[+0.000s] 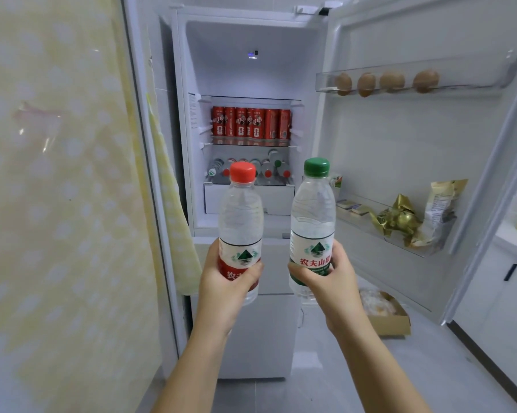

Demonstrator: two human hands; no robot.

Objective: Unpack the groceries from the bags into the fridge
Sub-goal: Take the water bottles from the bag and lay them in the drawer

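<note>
Two water bottles are being held upright before the open fridge [191, 174]. Left hand [226, 281] is gripping the red-capped bottle [241, 216] around its label; right hand [328, 278] is wrapping the green-capped bottle [312, 216] likewise. Both are looking full, so fairly heavy, with thin walls likely yielding under a squeeze and smooth plastic perhaps slippery; holding low at the label seems steadiest. Behind them, the bottle shelf [248, 182] is already looking crowded.

Red-capped bottle [241, 231], green-capped bottle [312, 225]
</note>
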